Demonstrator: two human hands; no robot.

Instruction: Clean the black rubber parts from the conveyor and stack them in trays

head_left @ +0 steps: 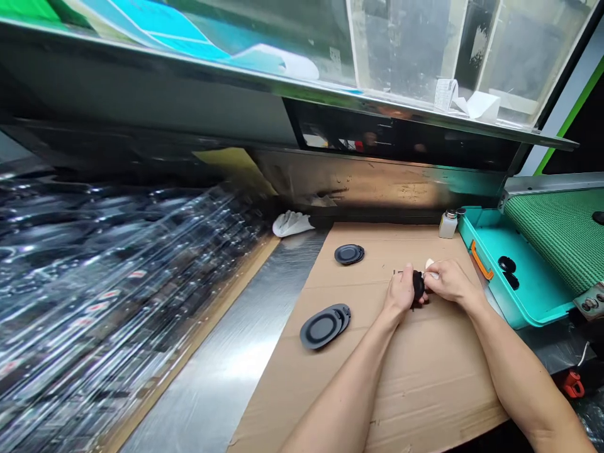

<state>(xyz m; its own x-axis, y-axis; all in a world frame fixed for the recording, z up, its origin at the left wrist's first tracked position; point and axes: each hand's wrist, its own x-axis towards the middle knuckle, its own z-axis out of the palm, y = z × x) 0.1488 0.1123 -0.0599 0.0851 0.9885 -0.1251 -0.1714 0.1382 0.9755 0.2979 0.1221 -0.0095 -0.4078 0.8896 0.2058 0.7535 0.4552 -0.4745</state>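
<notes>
My left hand [401, 289] grips a small black round part [418, 286] just above the cardboard sheet [425, 377]. From the other side my right hand [446, 280] is pinched at the part's upper edge, with something small and whitish by its fingertips, too small to name. Dark oval pieces lie on the cardboard to the left of my hands: one overlapping group [349, 254] farther back, another overlapping group [323, 327] nearer.
A teal bin [542, 296] with black parts [508, 272] stands at the right beside a green conveyor belt [561, 220]. A small bottle [448, 224] is at the cardboard's back edge. Clear plastic trays [104, 283] fill the left. A white glove [291, 223] lies behind.
</notes>
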